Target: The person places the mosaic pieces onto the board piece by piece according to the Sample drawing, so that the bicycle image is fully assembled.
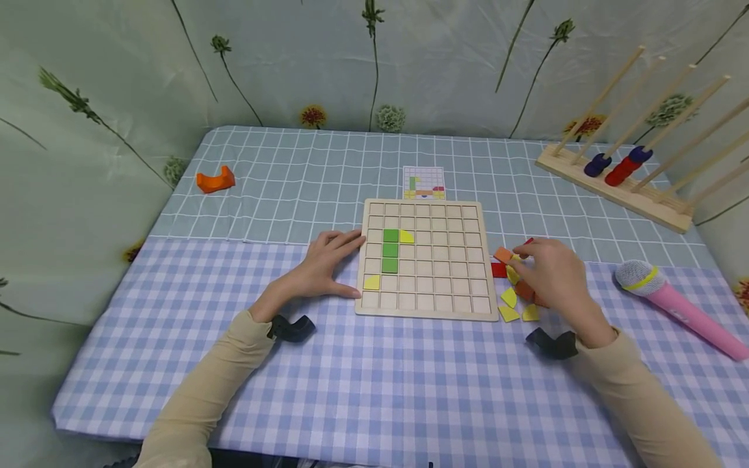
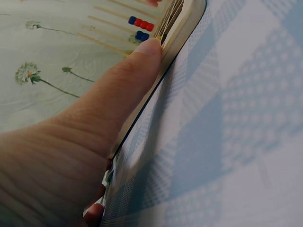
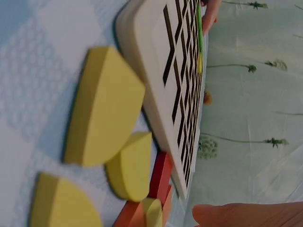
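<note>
Left hand (image 1: 318,268) spread, fingertips and thumb touching left edge of wooden grid board (image 1: 443,268), mid-worktop (image 1: 409,390), with three green squares (image 1: 390,250) and two yellow pieces (image 1: 371,282) in its left half. Right hand (image 1: 556,273) has bent fingers at the loose red, orange and yellow blocks (image 1: 508,298) beside the board's right edge; can't tell if it pinches one. Pattern card (image 1: 424,177) at board's far edge, bead abacus (image 1: 614,188) by worktop's far right corner, pink microphone (image 1: 687,315) near right edge.

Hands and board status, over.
Left hand touching square pale wooden grid board. Right hand at loose red, orange, yellow tiles. Three green squares, two yellow rounded tiles placed. Loose tiles crowd board's right edge.
</note>
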A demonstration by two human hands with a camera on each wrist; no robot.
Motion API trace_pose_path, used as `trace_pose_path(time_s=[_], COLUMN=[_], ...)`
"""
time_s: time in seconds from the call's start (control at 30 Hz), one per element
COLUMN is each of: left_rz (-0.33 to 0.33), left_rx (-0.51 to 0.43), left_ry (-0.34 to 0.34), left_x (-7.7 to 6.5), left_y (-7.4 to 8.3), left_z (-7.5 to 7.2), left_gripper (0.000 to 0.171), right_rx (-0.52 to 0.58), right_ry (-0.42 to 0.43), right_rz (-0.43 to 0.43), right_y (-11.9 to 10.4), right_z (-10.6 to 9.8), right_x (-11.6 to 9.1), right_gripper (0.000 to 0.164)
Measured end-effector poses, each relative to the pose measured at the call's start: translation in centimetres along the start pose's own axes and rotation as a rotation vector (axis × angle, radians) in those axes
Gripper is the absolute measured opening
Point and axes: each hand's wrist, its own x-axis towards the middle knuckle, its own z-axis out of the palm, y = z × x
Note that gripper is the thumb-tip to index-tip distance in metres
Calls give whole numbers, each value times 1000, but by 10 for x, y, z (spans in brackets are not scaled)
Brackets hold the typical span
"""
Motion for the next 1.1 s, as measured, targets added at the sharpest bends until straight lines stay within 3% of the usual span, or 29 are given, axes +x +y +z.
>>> trace_pose_path(time_s=[0.33, 0.53, 0.73, 1.1], left_rz=[-8, -1, -1, -4], left_rx=[-7, -3, -7, -13], left_ry=[0, 6, 4, -1], left_x=[0, 0, 0, 0], left_y=[-1, -1, -1, 1], left_z=[3, 2, 2, 0], left_gripper=[102, 103, 103, 103], right_rx=[52, 103, 172, 305], right_ry=[-97, -119, -89, 87], right_rz=[103, 104, 105, 69], right_y=[15, 19, 19, 6], right_z=[6, 9, 10, 7], right_x=[6, 8, 6, 0], right_gripper=[34, 32, 26, 17])
